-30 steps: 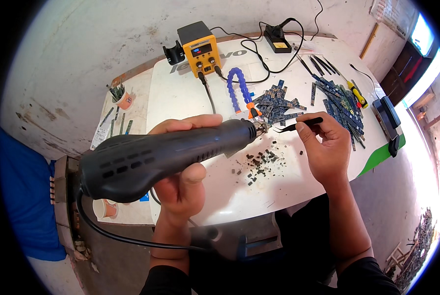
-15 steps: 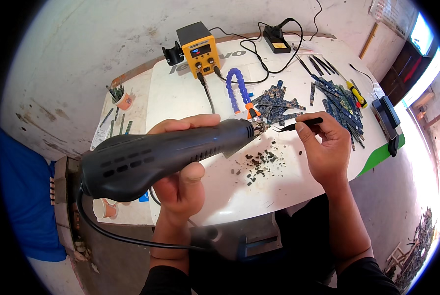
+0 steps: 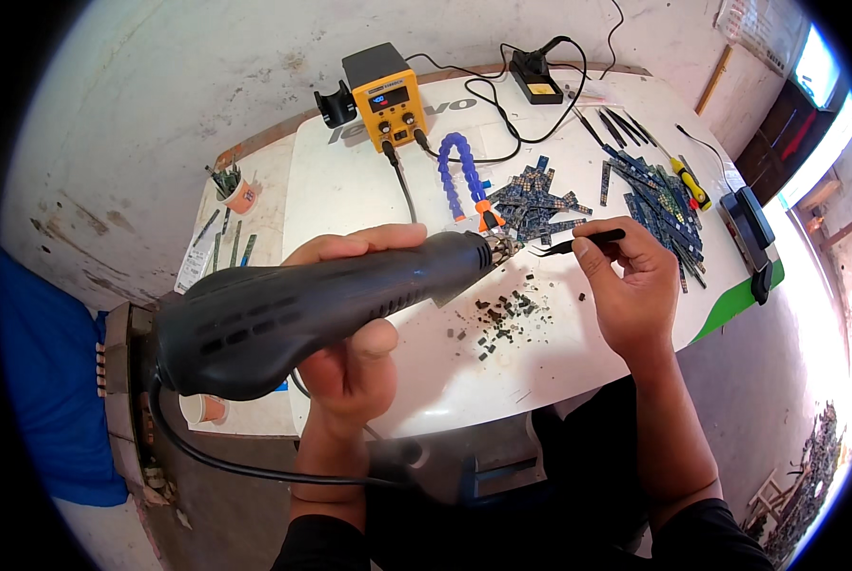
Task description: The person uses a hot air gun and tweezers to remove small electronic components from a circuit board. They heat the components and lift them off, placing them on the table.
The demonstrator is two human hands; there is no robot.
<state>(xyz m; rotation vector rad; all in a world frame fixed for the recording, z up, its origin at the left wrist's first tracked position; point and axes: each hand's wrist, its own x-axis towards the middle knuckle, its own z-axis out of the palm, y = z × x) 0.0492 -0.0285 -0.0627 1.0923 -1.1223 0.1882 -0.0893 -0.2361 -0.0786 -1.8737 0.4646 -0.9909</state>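
My left hand (image 3: 355,366) is wrapped round the black body of a hot air gun (image 3: 321,305), whose metal nozzle points right. In my right hand (image 3: 631,285) a pair of black tweezers (image 3: 578,243) is pinched, its bent tips close to the nozzle. Whatever lies right at the nozzle is mostly hidden behind it. Orange clips (image 3: 489,217) on a blue jointed flexible arm (image 3: 457,162) stand just beyond the nozzle. Below the tips, small dark chips (image 3: 512,312) lie scattered on the white table (image 3: 445,381).
Narrow circuit boards (image 3: 540,200) are heaped beyond my right hand, with a second heap (image 3: 659,205) farther right. A yellow rework station (image 3: 384,100) and a soldering iron stand (image 3: 537,81) are at the back. A yellow screwdriver (image 3: 691,183) and paper cups (image 3: 240,197) sit towards the sides.
The rear of the hot air gun has dipped very slightly, hiding more of the cup at the lower left. My right hand and the tweezers have hardly moved.
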